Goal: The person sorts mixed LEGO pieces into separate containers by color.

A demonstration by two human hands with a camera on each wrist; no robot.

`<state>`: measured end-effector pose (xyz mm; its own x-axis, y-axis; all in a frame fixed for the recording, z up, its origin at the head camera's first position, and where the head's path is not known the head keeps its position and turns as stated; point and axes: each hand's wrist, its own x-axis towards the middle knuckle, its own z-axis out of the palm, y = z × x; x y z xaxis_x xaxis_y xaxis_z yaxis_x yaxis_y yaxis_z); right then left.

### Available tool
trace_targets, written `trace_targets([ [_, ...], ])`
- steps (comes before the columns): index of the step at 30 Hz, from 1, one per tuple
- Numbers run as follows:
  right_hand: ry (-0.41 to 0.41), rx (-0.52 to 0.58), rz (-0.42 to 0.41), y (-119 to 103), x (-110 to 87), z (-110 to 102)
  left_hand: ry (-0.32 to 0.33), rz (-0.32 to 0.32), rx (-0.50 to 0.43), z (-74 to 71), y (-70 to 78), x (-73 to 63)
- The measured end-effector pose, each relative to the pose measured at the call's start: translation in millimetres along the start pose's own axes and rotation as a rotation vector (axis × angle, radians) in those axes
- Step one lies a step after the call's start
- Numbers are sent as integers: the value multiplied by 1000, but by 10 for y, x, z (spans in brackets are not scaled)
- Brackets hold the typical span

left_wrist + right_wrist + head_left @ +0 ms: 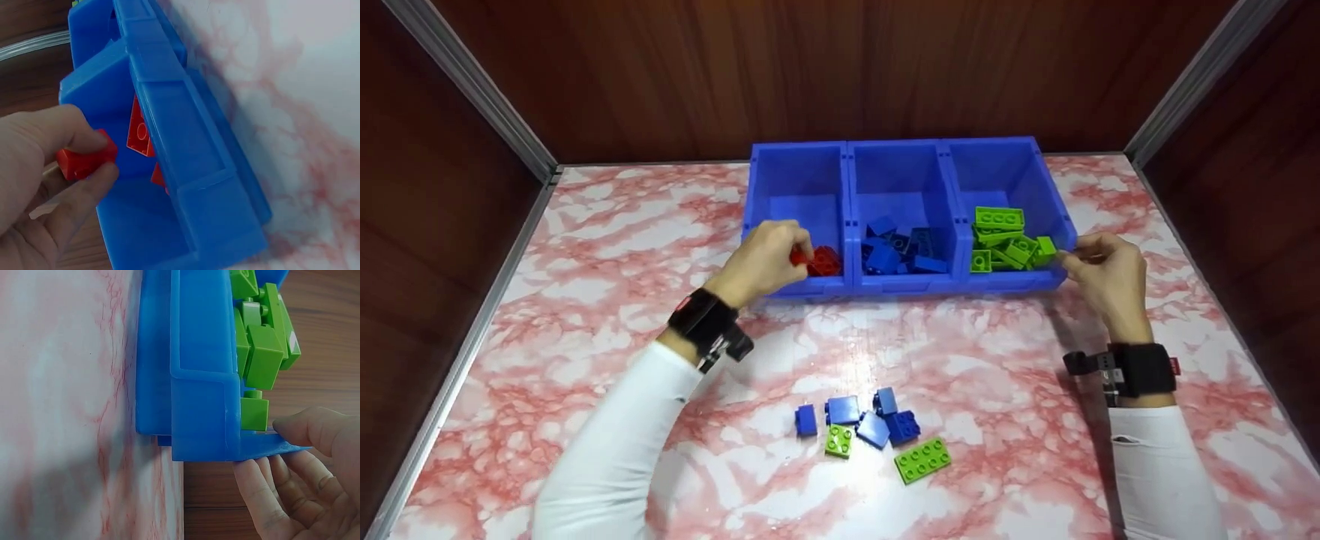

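Note:
My left hand (769,259) is over the left compartment of a blue three-part bin (900,285). Between its thumb and fingers it pinches a red toy brick (87,160), plain in the left wrist view. More red bricks (825,261) lie low in that same compartment. At the bin's far right, my right hand (1110,274) grips the side wall, thumb on the inner side and fingers outside, as the right wrist view shows. Green bricks (264,354) are piled in the right compartment beside that thumb. Blue bricks (885,255) fill the bottom of the middle compartment.
Nearer me on the marbled tabletop (780,487) is a loose group: several blue bricks (842,410), a small green brick (838,441) and a longer green brick (922,460). Dark wooden panels (810,67) with metal edge strips enclose the table at the back and sides.

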<state>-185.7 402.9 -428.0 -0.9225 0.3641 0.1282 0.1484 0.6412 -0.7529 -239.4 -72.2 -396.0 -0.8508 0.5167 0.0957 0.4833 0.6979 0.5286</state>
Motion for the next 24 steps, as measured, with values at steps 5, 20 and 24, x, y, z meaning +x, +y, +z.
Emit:
trace_targets([
  [5, -14, 4, 12, 0, 6, 4, 21, -21, 56, 22, -58, 159],
  [20, -12, 0, 22, 5, 9, -8, 66, 47, 15, 50, -83, 84],
  [24, -27, -1, 30, -1, 20, -5, 171, 92, -19, 7, -76, -25],
])
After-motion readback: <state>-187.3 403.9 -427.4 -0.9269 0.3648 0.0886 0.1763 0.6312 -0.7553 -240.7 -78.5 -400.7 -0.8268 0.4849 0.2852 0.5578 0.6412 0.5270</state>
